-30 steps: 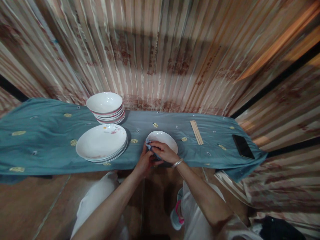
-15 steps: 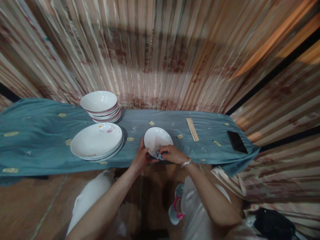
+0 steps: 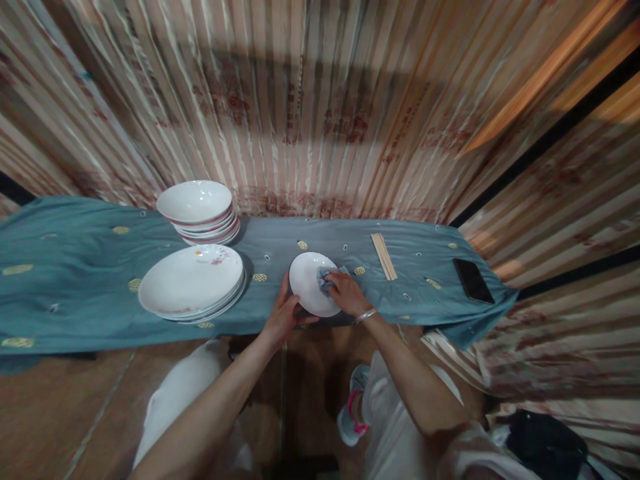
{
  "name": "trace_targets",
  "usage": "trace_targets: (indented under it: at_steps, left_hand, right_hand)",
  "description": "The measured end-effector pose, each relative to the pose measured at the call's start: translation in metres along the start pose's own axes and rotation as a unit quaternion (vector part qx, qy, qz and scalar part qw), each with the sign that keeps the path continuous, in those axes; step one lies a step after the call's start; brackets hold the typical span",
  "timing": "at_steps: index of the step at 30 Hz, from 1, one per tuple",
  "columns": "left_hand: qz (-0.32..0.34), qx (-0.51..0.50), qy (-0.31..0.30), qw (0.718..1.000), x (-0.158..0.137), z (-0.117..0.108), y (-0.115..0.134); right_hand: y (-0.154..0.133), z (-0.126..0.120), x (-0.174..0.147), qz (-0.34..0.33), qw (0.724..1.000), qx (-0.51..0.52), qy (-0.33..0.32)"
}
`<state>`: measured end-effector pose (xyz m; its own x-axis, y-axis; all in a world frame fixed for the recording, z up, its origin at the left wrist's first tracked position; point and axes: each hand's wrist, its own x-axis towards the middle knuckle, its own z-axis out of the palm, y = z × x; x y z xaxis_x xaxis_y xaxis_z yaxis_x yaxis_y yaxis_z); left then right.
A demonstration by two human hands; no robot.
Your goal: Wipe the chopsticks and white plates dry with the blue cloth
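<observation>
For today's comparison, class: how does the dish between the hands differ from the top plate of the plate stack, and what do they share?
The dish looks smaller; the top plate larger. The dish's visible inside is plain white; the top plate carries a flower print. The left hand holds the dish and the right hand holds a cloth against it; the top plate lies on other plates. Both are mainly white.

Single head-worn view from above and behind the left hand [image 3: 284, 316] and right hand [image 3: 349, 296]; it faces forward and down, near them, toward a curtain [image 3: 260, 107] beyond.
</observation>
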<state>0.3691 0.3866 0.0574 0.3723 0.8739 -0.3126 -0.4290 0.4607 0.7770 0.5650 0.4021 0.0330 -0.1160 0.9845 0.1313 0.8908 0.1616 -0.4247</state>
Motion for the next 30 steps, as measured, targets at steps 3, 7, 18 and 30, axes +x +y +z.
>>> trace_targets:
  at_steps: [3, 7, 18, 30]
  left_hand:
    - [0.003, -0.011, -0.007, 1.000, 0.002, -0.002, -0.004]
    - [0.010, -0.009, -0.008, 1.000, 0.003, -0.004, -0.005]
    - [-0.008, -0.011, 0.007, 1.000, 0.000, -0.003, 0.000]
    - [-0.002, 0.039, 0.010, 0.999, 0.000, -0.001, 0.003]
  right_hand:
    - [0.000, 0.010, 0.011, -0.021, 0.999, 0.034, 0.006]
    - [-0.012, 0.018, 0.019, -0.048, 0.996, 0.075, -0.005]
    - [-0.051, -0.003, -0.008, -0.119, 0.977, 0.164, -0.068]
    - [-0.023, -0.030, -0.037, -0.085, 0.979, 0.118, -0.145]
